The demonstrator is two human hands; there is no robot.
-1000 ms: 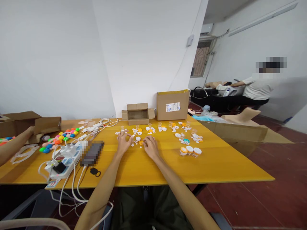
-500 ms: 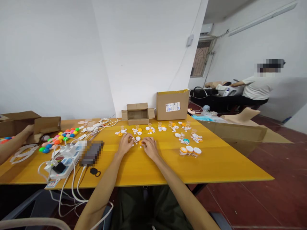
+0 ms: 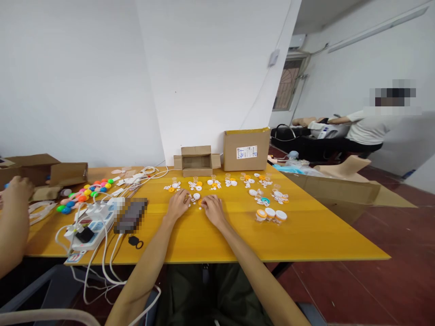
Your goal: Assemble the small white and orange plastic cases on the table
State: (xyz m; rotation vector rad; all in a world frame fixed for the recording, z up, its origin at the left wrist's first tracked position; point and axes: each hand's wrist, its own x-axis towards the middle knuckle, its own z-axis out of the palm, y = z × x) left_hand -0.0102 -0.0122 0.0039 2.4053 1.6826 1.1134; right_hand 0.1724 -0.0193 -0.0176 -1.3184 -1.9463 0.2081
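Note:
My left hand (image 3: pixel 178 203) rests on the yellow table with its fingers curled inward. Something small, perhaps clear plastic, is at its fingertips, too small to make out. Opposite it, my right hand (image 3: pixel 213 208) has its fingers bent down onto a small orange ring-shaped lid (image 3: pixel 200 202), part of which they cover. Between the two hands lies a round white lid (image 3: pixel 196 196), with tiny white pieces around it. Beyond my hands, small groups of clear cups, white lids (image 3: pixel 234 183), orange rings and dotted white pieces are spread out. Three lidded jars (image 3: pixel 270 214) stand together on the right.
An open small carton (image 3: pixel 197 162) and a larger closed box (image 3: pixel 246 151) stand at the back. To the left are a power strip (image 3: pixel 98 226), cables, a phone (image 3: pixel 132 216) and colourful balls (image 3: pixel 82 198). Another person's arm (image 3: pixel 13 222) reaches in at far left; a seated person (image 3: pixel 367 129) is behind right.
My hands stay in nearly the same place, fingers shifting slightly. The other person's arm at far left has moved nearer and bent upward. The view has turned a little.

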